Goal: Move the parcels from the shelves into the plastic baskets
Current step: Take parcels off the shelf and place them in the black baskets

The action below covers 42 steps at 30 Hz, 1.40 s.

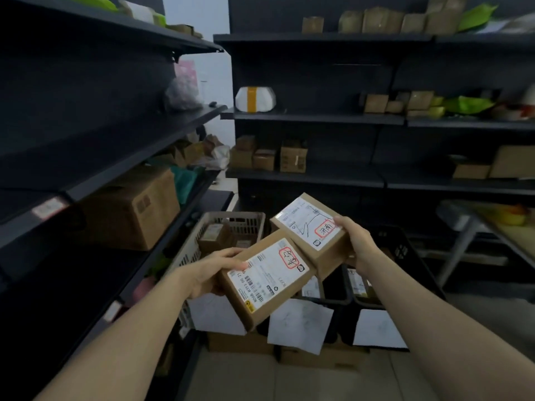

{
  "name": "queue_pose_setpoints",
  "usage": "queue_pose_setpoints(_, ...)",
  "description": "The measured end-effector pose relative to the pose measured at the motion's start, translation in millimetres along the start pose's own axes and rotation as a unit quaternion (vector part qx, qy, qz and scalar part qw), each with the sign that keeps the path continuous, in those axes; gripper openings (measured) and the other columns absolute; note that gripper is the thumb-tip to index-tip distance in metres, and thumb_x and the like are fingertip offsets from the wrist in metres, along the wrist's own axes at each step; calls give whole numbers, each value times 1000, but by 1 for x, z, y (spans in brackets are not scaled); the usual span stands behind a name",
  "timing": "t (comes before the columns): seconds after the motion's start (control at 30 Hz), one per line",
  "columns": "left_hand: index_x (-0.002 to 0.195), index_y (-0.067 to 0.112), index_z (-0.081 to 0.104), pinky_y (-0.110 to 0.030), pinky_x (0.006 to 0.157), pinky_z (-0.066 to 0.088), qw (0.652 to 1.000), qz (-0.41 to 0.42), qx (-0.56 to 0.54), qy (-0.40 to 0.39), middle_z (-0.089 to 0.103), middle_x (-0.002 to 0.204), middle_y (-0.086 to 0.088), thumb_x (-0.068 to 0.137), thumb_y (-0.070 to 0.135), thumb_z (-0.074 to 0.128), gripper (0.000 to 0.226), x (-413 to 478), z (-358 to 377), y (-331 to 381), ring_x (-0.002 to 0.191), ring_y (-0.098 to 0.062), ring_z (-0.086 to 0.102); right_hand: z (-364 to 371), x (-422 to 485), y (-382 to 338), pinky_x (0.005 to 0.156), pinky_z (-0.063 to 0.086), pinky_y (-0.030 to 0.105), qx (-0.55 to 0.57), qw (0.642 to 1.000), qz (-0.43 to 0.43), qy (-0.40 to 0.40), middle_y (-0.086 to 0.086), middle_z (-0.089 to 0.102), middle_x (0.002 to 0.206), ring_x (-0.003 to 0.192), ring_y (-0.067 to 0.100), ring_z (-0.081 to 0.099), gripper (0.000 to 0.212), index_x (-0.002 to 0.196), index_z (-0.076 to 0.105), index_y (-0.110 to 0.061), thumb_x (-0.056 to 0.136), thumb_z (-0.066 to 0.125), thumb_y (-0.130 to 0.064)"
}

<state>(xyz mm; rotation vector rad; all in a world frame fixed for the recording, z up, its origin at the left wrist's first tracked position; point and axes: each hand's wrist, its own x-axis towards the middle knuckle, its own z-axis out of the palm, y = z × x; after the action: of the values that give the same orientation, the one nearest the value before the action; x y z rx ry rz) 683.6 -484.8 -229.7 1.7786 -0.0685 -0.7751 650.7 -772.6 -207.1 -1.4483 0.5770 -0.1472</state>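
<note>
Cardboard came first: two small brown parcels with white labels marked in red were held up above the baskets. The left hand point(214, 270) gripped the nearer parcel point(269, 279) by its left end, thumb lying on the label. The right hand point(357, 244) gripped the farther parcel point(311, 233) by its right end, fingers curled round the edge. The two parcels' corners overlapped in the view; whether they touched could not be told.

Below them stood black baskets point(405, 250) with white paper sheets point(301, 325) hanging from their front rims, a few labelled parcels lying inside. Just beyond the left hand, a beige basket point(231, 218) held a small brown box point(215, 237).

On the left shelves point(144, 157) sat a large carton point(130, 209). The back shelves point(318, 120) carried more brown boxes, green bags and a white parcel with yellow tape point(254, 99). A desk point(509, 235) stood at the right.
</note>
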Motion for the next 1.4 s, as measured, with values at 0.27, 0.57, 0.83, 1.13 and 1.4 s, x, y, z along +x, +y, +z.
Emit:
queue_pose_setpoints(0.27,118,28,57,-46,91,51,997,-20,-17,-73,72,103,-12,71,29,76,51,129,-21,29,97,-29,67,3,86,-7,78,49,35,12,997,32,66,5,67,101,91,19,60,21,99,62,-20,88,61,-38)
queue_pose_setpoints(0.57,114,19,61,-35,75,52,991,-43,3,-125,75,87,-4,79,32,65,38,226,7,54,81,-19,71,-36,169,7,76,51,34,29,992,79,97,7,67,103,95,21,62,34,113,59,-17,89,60,-40)
queue_pose_setpoints(0.83,117,22,61,-39,87,50,986,-87,70,-126,72,105,-10,77,41,69,45,319,45,94,100,-26,66,-83,272,11,80,52,37,24,993,98,64,8,68,101,94,23,63,24,107,59,-18,91,58,-37)
queue_pose_setpoints(1.13,113,25,57,-41,83,52,987,-157,16,13,68,106,-11,78,37,72,39,410,98,86,101,-27,63,-143,358,42,84,52,42,41,985,136,95,8,56,115,98,22,56,52,130,45,-17,86,66,-36)
queue_pose_setpoints(1.4,113,29,51,-41,86,48,987,-150,-47,42,64,103,-6,83,46,66,37,456,142,83,95,-22,58,-184,381,74,86,50,47,44,966,212,140,10,52,116,96,24,54,52,128,41,-20,86,68,-36)
